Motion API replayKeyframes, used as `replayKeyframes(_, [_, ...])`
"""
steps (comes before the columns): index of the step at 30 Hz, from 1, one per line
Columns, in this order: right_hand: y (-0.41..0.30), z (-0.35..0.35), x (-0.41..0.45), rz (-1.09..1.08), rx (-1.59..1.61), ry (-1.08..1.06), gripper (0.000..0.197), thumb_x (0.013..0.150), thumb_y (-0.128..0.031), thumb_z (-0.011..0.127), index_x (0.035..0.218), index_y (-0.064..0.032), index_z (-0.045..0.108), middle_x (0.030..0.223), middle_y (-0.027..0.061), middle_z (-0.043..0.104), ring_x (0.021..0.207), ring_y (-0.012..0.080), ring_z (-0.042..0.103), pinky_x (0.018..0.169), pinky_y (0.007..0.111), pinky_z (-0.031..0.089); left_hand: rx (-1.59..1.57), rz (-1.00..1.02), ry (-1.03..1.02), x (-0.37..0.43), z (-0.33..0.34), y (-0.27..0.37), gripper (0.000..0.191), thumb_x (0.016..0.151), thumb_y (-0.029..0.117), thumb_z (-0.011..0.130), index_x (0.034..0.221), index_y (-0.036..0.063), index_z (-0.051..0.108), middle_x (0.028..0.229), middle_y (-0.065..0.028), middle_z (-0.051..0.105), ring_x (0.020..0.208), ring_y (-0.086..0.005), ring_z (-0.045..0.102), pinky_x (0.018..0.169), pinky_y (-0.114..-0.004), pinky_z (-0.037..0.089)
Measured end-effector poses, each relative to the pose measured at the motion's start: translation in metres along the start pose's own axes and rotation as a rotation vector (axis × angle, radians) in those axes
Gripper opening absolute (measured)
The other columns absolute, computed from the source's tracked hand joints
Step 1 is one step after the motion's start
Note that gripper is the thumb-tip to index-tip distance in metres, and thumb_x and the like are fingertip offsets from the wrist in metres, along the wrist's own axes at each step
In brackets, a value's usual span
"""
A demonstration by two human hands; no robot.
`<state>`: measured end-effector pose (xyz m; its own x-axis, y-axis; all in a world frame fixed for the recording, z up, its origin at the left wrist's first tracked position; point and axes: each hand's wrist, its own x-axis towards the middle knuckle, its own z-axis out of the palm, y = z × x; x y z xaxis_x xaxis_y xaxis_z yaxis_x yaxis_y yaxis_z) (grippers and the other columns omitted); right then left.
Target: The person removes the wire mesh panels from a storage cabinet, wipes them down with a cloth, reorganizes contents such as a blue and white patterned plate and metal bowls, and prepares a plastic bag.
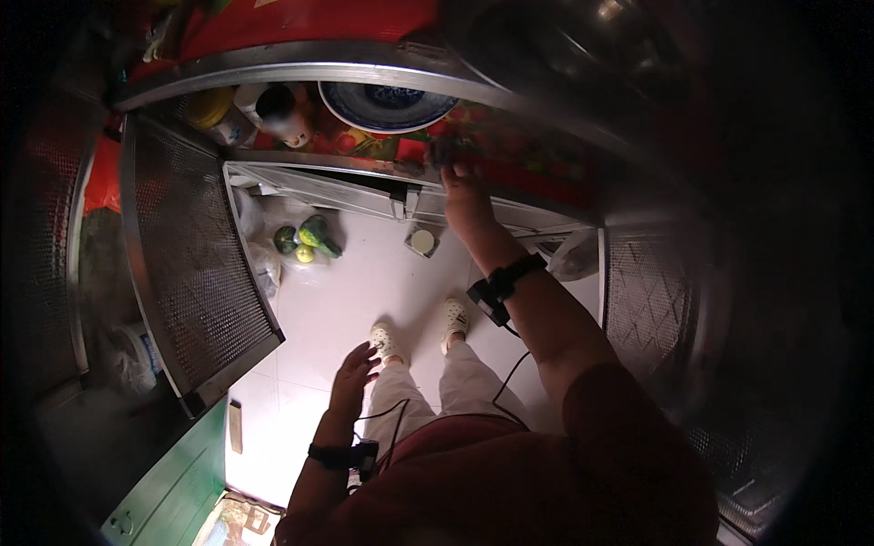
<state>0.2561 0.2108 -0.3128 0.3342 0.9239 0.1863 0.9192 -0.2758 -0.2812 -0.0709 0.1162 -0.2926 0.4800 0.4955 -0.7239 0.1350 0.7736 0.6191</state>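
Observation:
My right hand reaches over the metal front edge of a cabinet shelf, its fingertips at a small dark thing on the shelf liner; whether it grips that thing is not plain. Left of it on the shelf lies a blue and white plate. Further left stand a jar with a yellow lid and a bottle with a dark cap. My left hand hangs low above the floor, fingers apart, holding nothing.
Patterned cabinet doors stand swung out at the left and right. Green and yellow squash or gourds lie on the tiled floor beside plastic bags. A round floor drain is below the shelf. A green door is at lower left.

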Motion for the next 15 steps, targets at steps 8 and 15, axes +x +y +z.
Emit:
replayKeyframes(8, [0.077,-0.043,-0.036,0.39,0.375,-0.322,0.022,0.085,-0.012,0.031,0.1,-0.0065,0.046,0.091,0.0175,0.051,0.082,0.0305,0.051,0.067,0.038,0.043,0.056,0.074,-0.014,0.032,0.035,0.031,0.042,0.08,0.019,0.045,0.119,0.007,0.035,0.115,-0.0106,0.043,0.101,-0.0205,0.045,0.08,-0.033,0.037])
replayKeyframes(15, [0.113,-0.026,-0.046,0.032,0.236,0.039,0.029,0.081,-0.005,0.035,0.108,-0.0083,0.045,0.089,0.0152,0.05,0.08,0.0303,0.049,0.07,0.038,0.043,0.051,0.065,-0.031,0.06,0.047,0.051,0.038,0.08,0.011,0.042,0.117,0.0072,0.038,0.104,-0.0077,0.05,0.091,-0.0148,0.049,0.073,-0.025,0.039])
